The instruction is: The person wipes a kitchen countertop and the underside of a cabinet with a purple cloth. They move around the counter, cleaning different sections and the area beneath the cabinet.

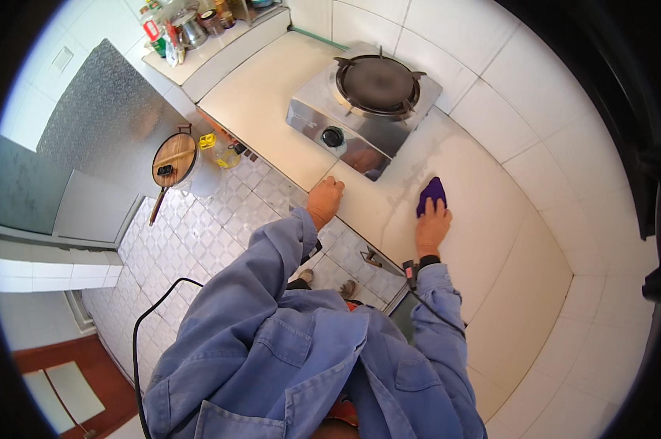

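My right hand (pixel 433 230) lies on a purple cloth (pixel 432 193), its fingers pressing the near end of the cloth against the cream tiled countertop (pixel 484 214). Wet streaks or smears run over the counter to the left of the cloth. At the counter's front edge rests my left hand (pixel 325 200), fingers curled in, with nothing visible in it. Just beyond both hands stands a stainless-steel single-burner gas stove (pixel 363 110) with a black knob (pixel 332 136) on its front. Its burner and pan support are dark.
White wall tiles (pixel 484 110) border the counter. Bottles and jars (pixel 199 24) crowd a ledge at the back left. On the floor side are a round wooden lid (pixel 174 159), a pan handle and a yellow-capped plastic jug (pixel 226 153). A black cable (pixel 135 340) loops beside me.
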The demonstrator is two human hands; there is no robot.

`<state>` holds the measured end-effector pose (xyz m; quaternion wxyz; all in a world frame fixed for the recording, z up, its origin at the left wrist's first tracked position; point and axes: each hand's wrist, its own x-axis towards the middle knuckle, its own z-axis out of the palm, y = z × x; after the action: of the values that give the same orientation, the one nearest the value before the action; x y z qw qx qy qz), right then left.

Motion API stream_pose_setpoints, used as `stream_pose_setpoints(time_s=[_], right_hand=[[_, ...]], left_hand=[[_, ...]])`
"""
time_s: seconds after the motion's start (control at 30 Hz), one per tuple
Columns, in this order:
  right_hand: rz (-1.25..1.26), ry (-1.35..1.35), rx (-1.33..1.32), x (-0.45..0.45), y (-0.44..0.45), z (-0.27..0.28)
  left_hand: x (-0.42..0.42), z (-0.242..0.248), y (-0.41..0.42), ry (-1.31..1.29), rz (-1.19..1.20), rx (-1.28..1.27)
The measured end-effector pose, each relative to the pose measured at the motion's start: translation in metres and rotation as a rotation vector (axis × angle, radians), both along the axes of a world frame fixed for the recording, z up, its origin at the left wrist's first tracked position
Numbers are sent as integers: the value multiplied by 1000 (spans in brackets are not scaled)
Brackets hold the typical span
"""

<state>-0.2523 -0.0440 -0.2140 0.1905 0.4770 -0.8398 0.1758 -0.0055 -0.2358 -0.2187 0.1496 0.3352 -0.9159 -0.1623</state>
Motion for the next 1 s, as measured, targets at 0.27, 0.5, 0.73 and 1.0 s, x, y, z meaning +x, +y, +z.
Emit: stream_pose_setpoints(time_s=[0.27,0.5,0.73,1.0], right_hand=[[282,-49,15,75,-7,-10],[261,-51,28,74,5,-4],[194,-15,38,59,11,-14],[45,2,68,34,-2,-5]], left_hand=[[13,10,0,224,154,223],[22,14,0,351,129,318],[12,0,-4,302,113,263],[16,-6,-8,318,85,318]])
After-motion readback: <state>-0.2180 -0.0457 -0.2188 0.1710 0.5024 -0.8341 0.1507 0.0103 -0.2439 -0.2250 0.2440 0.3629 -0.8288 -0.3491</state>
